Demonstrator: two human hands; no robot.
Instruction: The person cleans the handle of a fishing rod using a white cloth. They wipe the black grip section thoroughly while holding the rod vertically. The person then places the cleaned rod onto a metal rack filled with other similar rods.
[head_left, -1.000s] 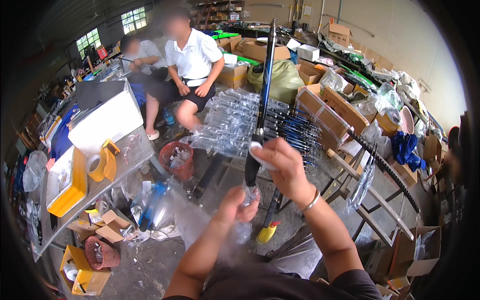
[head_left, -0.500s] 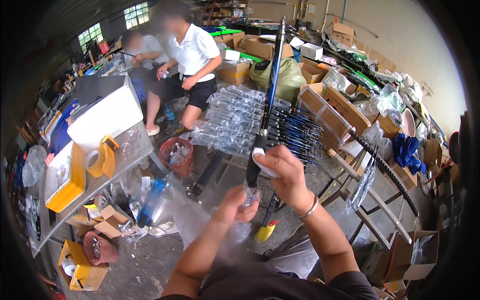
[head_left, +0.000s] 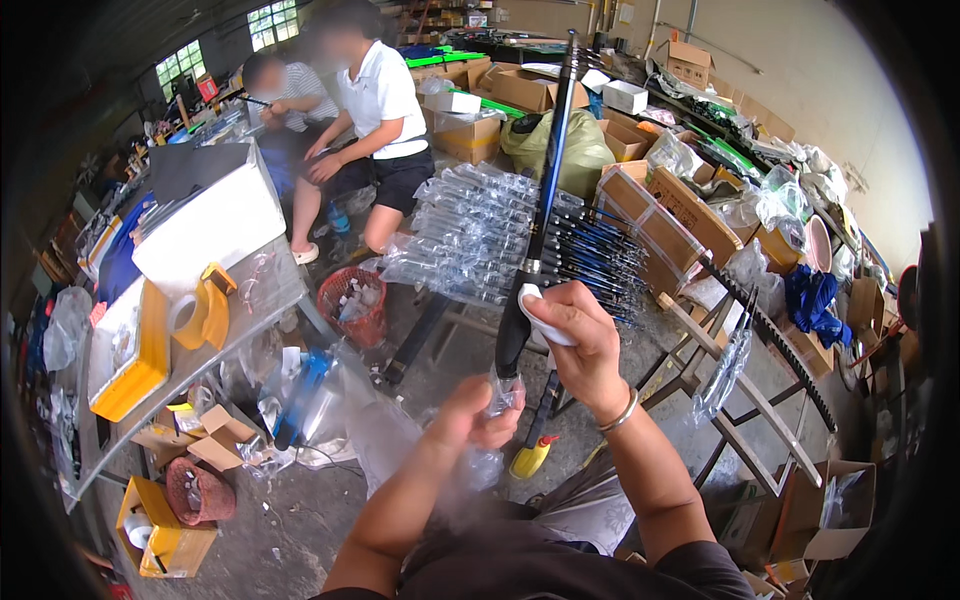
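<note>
A dark telescopic fishing rod (head_left: 552,180) with a blue section stands nearly upright before me. My left hand (head_left: 478,412) is closed around its butt end, where clear plastic film (head_left: 504,392) covers the black grip. In my right hand (head_left: 585,350) a folded white cloth (head_left: 545,318) is pinched against the side of the handle, just below the metal ring. Behind the rod, several rods in clear plastic sleeves (head_left: 460,240) lie side by side on a stand, their dark blue shafts (head_left: 600,255) pointing right.
A table at left carries a white foam box (head_left: 215,225) and tape rolls (head_left: 205,312). Red baskets (head_left: 352,305) stand on the floor. Two people (head_left: 385,110) sit beyond. Cardboard boxes (head_left: 690,215) pile up at right, behind a metal rack (head_left: 740,410). A yellow-headed tool (head_left: 530,458) is below my hands.
My right hand and the cloth have shifted slightly right and down along the handle. The rod leans a little more to the right. The nearer person's hands have moved lower.
</note>
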